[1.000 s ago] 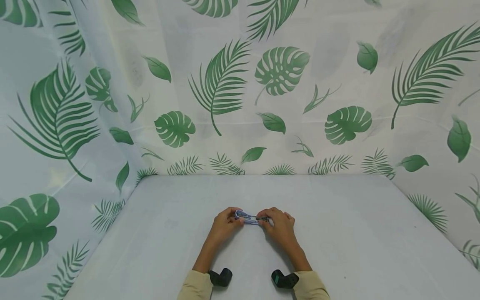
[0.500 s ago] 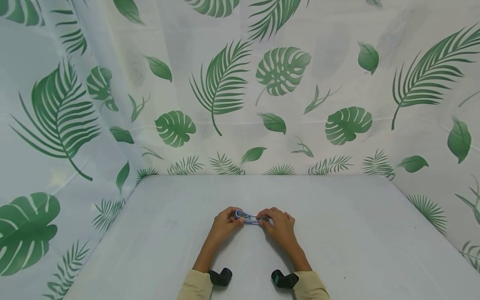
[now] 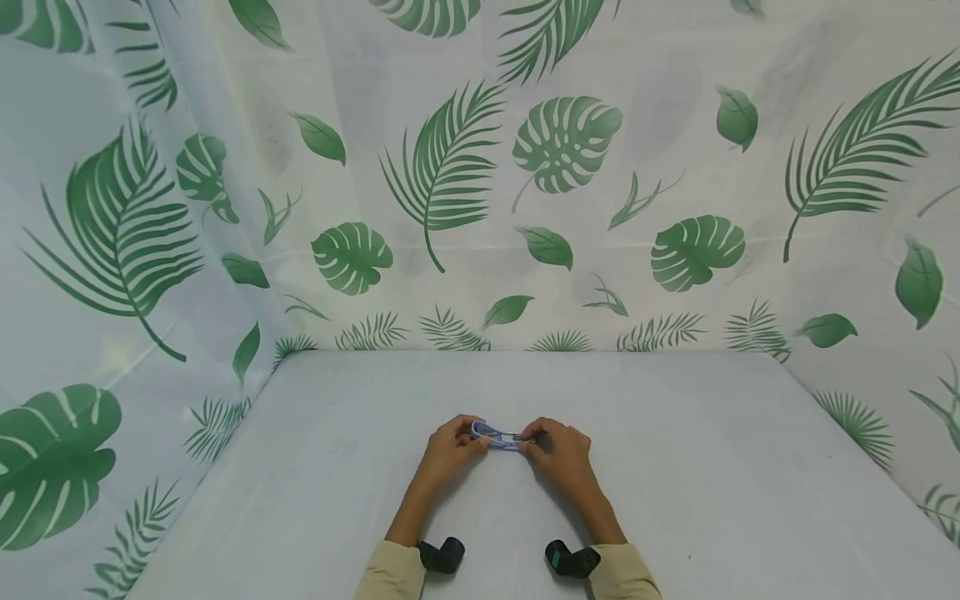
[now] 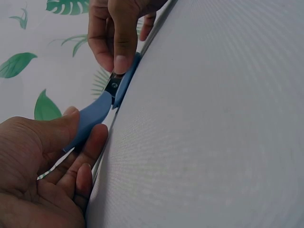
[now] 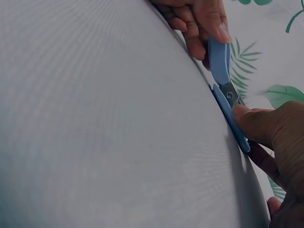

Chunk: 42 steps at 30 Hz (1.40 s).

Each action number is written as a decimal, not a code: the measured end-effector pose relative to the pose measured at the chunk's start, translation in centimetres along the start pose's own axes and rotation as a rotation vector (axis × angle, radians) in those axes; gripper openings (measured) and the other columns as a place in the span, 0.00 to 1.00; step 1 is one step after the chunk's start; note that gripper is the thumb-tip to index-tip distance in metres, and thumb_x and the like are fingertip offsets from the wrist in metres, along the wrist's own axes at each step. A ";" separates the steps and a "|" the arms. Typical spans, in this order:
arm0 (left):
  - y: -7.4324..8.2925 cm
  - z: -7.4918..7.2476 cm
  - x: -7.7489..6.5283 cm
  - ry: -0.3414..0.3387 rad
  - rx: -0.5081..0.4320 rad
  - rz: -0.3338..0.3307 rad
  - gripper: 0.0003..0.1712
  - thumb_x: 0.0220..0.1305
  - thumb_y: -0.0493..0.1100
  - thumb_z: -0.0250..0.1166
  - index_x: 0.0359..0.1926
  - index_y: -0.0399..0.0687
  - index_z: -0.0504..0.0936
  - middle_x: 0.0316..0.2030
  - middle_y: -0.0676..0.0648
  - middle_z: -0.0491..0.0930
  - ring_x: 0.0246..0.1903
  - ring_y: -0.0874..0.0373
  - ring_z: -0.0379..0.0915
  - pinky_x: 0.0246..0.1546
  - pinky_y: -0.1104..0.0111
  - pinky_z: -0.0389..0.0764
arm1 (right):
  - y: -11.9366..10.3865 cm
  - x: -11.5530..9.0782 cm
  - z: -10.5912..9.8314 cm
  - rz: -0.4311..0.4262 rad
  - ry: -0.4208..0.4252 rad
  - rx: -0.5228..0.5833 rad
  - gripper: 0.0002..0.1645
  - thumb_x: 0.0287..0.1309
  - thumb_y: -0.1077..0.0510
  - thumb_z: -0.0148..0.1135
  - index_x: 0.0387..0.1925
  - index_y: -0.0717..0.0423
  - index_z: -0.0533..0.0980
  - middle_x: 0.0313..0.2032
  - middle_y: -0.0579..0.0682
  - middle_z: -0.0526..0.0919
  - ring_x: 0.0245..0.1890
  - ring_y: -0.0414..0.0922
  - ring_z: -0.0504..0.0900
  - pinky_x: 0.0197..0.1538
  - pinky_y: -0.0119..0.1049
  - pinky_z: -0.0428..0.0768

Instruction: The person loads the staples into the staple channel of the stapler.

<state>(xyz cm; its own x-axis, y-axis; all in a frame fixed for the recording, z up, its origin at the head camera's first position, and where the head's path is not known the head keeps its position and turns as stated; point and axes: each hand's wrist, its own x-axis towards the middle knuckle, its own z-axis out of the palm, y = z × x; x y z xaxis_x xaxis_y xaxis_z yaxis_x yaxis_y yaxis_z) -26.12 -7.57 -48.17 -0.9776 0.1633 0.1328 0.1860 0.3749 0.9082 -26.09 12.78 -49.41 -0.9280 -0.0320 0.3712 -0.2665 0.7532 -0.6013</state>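
Note:
Both hands hold a small blue-handled folding tool [image 3: 501, 438] just above or on the white table. It has a looped blue handle and a metal joint [image 4: 114, 86] with a screw; its exact kind is unclear. My left hand [image 3: 447, 450] pinches the curved handle [image 4: 91, 115] between thumb and fingers. At the other end, my right hand [image 3: 564, 452] pinches the metal part beside a straight blue piece [image 5: 231, 117]. Right thumb and fingertips hide much of that metal end. In the right wrist view, the handle [image 5: 219, 61] bends away from the straight piece.
A white cloth-covered table [image 3: 315, 467] spreads around the hands. Leaf-printed white curtains [image 3: 465, 192] stand behind it and along both sides. A black camera mount [image 3: 442, 556] sits on the left wrist and another mount [image 3: 572, 559] on the right.
The right hand's fingers have shifted slightly at the metal end, and that hand sits a touch lower. My left hand and the tool have hardly moved.

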 end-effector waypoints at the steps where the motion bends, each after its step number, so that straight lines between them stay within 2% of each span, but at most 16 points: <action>1: 0.0 0.0 0.0 -0.001 -0.005 -0.004 0.18 0.63 0.41 0.67 0.51 0.38 0.79 0.40 0.43 0.83 0.30 0.62 0.68 0.31 0.74 0.69 | 0.1 0.0 0.0 0.000 -0.001 -0.002 0.10 0.46 0.58 0.76 0.30 0.45 0.81 0.33 0.43 0.87 0.37 0.43 0.81 0.49 0.53 0.67; 7: -0.1 0.1 0.0 -0.003 -0.006 0.001 0.18 0.63 0.41 0.67 0.51 0.38 0.79 0.41 0.43 0.83 0.30 0.61 0.69 0.31 0.74 0.70 | 0.3 -0.1 0.0 -0.020 0.012 0.015 0.12 0.46 0.58 0.76 0.31 0.45 0.79 0.34 0.43 0.87 0.38 0.44 0.81 0.48 0.52 0.65; 16: -0.2 0.1 0.2 0.009 0.026 0.009 0.18 0.62 0.42 0.68 0.51 0.39 0.79 0.40 0.44 0.82 0.29 0.62 0.68 0.30 0.74 0.70 | 0.9 0.0 0.2 -0.028 0.017 0.076 0.18 0.48 0.59 0.75 0.41 0.51 0.78 0.39 0.47 0.88 0.47 0.50 0.83 0.55 0.57 0.63; 21: -0.4 0.2 0.1 0.001 0.026 0.008 0.19 0.62 0.41 0.68 0.52 0.39 0.79 0.41 0.43 0.83 0.29 0.62 0.68 0.30 0.75 0.69 | 1.2 -0.2 0.0 -0.021 0.017 0.102 0.17 0.47 0.59 0.75 0.42 0.52 0.81 0.40 0.47 0.88 0.49 0.49 0.83 0.61 0.57 0.66; 27: -0.5 0.2 0.1 0.011 0.027 0.019 0.20 0.62 0.42 0.68 0.53 0.40 0.79 0.44 0.42 0.83 0.31 0.61 0.70 0.32 0.75 0.71 | 1.4 -0.3 0.0 -0.029 0.027 0.091 0.14 0.47 0.59 0.76 0.38 0.52 0.83 0.39 0.47 0.87 0.47 0.47 0.84 0.56 0.49 0.75; 34: -0.5 0.0 0.1 0.008 0.010 0.044 0.18 0.62 0.42 0.68 0.51 0.41 0.80 0.43 0.41 0.83 0.32 0.60 0.70 0.33 0.74 0.71 | 1.4 -0.3 0.1 -0.050 0.039 0.043 0.12 0.47 0.59 0.75 0.36 0.53 0.83 0.38 0.49 0.87 0.45 0.50 0.84 0.54 0.54 0.72; 37: -0.5 0.0 0.1 0.008 0.008 0.040 0.16 0.61 0.41 0.68 0.50 0.42 0.80 0.44 0.41 0.83 0.35 0.58 0.73 0.36 0.71 0.74 | 1.4 -0.3 0.2 -0.044 0.032 0.026 0.12 0.48 0.58 0.75 0.36 0.52 0.83 0.38 0.50 0.87 0.45 0.50 0.84 0.54 0.54 0.71; 40: -0.5 0.1 0.2 -0.007 -0.022 0.054 0.15 0.62 0.40 0.68 0.49 0.40 0.79 0.48 0.39 0.83 0.44 0.51 0.79 0.46 0.65 0.80 | 1.2 -0.3 0.1 -0.034 0.034 0.013 0.12 0.47 0.58 0.75 0.36 0.52 0.83 0.38 0.50 0.87 0.45 0.51 0.83 0.53 0.55 0.70; 42: -0.4 0.1 0.2 -0.033 -0.064 0.075 0.15 0.62 0.37 0.67 0.49 0.38 0.77 0.50 0.37 0.82 0.51 0.46 0.80 0.52 0.61 0.79 | 1.1 -0.3 0.1 -0.021 0.035 0.012 0.12 0.47 0.58 0.75 0.36 0.52 0.83 0.38 0.50 0.87 0.46 0.51 0.83 0.54 0.56 0.70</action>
<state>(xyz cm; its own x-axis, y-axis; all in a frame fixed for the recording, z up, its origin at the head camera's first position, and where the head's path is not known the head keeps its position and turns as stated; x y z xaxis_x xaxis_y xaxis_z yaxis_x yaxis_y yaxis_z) -26.42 -7.56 -48.58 -0.9571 0.2190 0.1895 0.2511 0.3014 0.9198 -26.12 13.50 -50.25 -0.9125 -0.0249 0.4083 -0.2894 0.7448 -0.6012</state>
